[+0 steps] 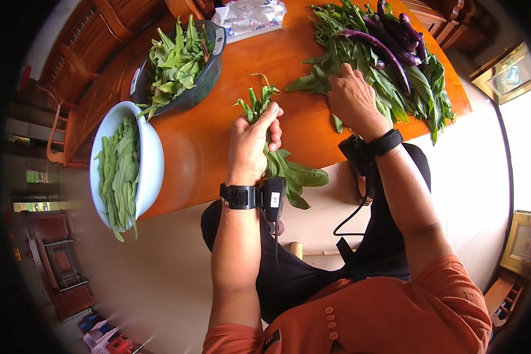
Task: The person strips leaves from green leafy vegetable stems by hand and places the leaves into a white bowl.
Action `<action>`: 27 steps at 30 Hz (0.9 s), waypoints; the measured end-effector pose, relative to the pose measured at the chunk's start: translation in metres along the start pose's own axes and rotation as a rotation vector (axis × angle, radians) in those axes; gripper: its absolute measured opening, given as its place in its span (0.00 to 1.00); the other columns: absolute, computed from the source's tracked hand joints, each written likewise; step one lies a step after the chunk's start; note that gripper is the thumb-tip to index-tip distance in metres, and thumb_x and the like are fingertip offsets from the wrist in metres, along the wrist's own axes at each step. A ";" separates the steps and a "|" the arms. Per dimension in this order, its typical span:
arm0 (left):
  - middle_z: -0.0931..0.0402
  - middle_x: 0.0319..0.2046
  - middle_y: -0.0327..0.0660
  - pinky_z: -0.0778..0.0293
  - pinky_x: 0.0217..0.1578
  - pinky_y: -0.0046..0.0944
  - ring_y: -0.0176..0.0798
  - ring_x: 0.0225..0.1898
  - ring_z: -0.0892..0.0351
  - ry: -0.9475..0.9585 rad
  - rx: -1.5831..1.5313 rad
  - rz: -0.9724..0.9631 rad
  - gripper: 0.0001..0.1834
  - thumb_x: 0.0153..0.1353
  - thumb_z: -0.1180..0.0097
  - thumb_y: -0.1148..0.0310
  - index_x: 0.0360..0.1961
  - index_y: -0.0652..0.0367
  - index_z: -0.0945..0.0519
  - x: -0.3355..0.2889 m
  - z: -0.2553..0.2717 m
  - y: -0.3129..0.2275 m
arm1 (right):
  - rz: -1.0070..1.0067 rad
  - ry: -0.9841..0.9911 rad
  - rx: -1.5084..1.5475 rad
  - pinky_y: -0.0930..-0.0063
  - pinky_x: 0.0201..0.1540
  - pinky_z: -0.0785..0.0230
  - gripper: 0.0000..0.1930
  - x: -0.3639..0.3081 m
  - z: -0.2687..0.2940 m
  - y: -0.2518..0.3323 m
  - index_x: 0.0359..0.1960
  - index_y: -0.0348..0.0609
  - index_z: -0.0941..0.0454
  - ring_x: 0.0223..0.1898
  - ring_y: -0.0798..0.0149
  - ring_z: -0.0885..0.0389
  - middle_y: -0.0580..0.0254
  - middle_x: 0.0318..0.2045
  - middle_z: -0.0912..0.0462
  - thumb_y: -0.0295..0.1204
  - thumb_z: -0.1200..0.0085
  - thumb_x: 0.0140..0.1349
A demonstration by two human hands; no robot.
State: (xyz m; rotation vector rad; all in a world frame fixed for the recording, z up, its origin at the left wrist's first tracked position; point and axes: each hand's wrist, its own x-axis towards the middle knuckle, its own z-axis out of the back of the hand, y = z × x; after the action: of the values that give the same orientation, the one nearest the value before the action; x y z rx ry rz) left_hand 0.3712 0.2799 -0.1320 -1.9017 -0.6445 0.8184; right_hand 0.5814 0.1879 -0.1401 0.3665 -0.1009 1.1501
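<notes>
Scanning from your left, locate the slatted wooden bench (103,35) behind the worktop (197,147), a glossy orange-brown wooden surface. The pale blue bowl (153,171), containing long green leaves (121,171), sits at the worktop's left edge; its support cannot be determined. Behind it, the dark basin (209,85) stands on the worktop, heaped with cut leaves (180,65). A white plastic packet (251,17) lies right of the basin, near the far edge. Your left grip (255,141) is clenched around a leafy bunch (295,177), held above the near edge. Your right grip (354,97) is at the pile of greens (389,100) on the worktop's right end; whether it grasps a leaf cannot be determined. Purple eggplants (389,44) rest on that pile. Beyond, brightly lit pale floor (460,171) extends toward a yellow-framed cabinet (519,242).
</notes>
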 end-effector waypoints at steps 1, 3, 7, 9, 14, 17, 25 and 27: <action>0.30 0.20 0.33 0.38 0.18 0.28 0.27 0.19 0.31 0.002 0.001 0.000 0.13 0.69 0.40 0.62 0.39 0.64 0.22 0.000 0.000 0.000 | -0.002 -0.001 0.000 0.53 0.43 0.23 0.05 0.001 -0.002 -0.003 0.28 0.37 0.21 0.48 0.42 0.23 0.45 0.45 0.25 0.26 0.46 0.55; 0.29 0.20 0.33 0.38 0.18 0.28 0.27 0.20 0.31 -0.011 0.001 -0.004 0.13 0.69 0.40 0.62 0.39 0.64 0.22 -0.002 0.000 -0.001 | 0.055 -0.183 -0.029 0.53 0.45 0.24 0.06 0.004 -0.005 -0.009 0.26 0.36 0.21 0.48 0.43 0.23 0.45 0.47 0.25 0.25 0.48 0.56; 0.29 0.21 0.33 0.38 0.18 0.28 0.27 0.20 0.30 0.007 0.006 -0.016 0.14 0.69 0.40 0.62 0.39 0.64 0.22 -0.001 0.003 -0.002 | 0.031 -0.175 0.051 0.52 0.47 0.25 0.11 0.003 0.002 -0.005 0.41 0.38 0.20 0.51 0.44 0.25 0.46 0.50 0.27 0.26 0.49 0.57; 0.28 0.21 0.34 0.38 0.18 0.28 0.28 0.20 0.30 0.002 -0.007 -0.015 0.14 0.68 0.39 0.62 0.39 0.64 0.22 -0.002 0.000 -0.002 | 0.040 -0.161 0.005 0.52 0.45 0.26 0.15 0.004 -0.012 -0.012 0.46 0.40 0.22 0.50 0.45 0.27 0.48 0.50 0.28 0.27 0.49 0.57; 0.29 0.20 0.34 0.39 0.18 0.29 0.28 0.20 0.30 0.000 -0.023 -0.021 0.13 0.68 0.39 0.62 0.38 0.64 0.21 0.000 -0.001 -0.002 | 0.037 -0.228 -0.061 0.51 0.40 0.27 0.09 0.007 -0.010 -0.010 0.38 0.38 0.21 0.47 0.45 0.27 0.51 0.47 0.26 0.27 0.48 0.57; 0.26 0.22 0.35 0.39 0.18 0.29 0.28 0.20 0.28 -0.013 -0.006 -0.034 0.13 0.68 0.39 0.62 0.38 0.63 0.20 -0.001 0.005 -0.003 | 0.066 -0.294 0.034 0.53 0.42 0.26 0.06 0.003 0.022 0.012 0.31 0.37 0.20 0.47 0.46 0.25 0.52 0.44 0.23 0.26 0.44 0.55; 0.15 0.39 0.46 0.31 0.24 0.30 0.32 0.32 0.18 -0.060 0.008 0.000 0.17 0.68 0.39 0.61 0.48 0.65 0.18 0.002 -0.007 -0.003 | 0.381 -0.109 0.351 0.62 0.34 0.23 0.04 -0.047 0.031 0.088 0.28 0.37 0.23 0.37 0.52 0.20 0.49 0.39 0.24 0.24 0.42 0.51; 0.15 0.41 0.46 0.23 0.32 0.34 0.34 0.34 0.17 -0.050 -0.076 -0.005 0.16 0.68 0.39 0.63 0.48 0.65 0.18 0.005 -0.008 -0.001 | 0.459 -0.080 0.340 0.61 0.36 0.23 0.04 -0.060 0.021 0.094 0.25 0.37 0.23 0.39 0.51 0.19 0.48 0.40 0.24 0.24 0.45 0.46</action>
State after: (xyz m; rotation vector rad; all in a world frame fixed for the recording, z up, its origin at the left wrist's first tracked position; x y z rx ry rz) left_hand 0.3801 0.2793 -0.1300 -1.9519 -0.7201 0.8510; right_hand 0.4739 0.1621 -0.1141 0.7169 -0.0596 1.6121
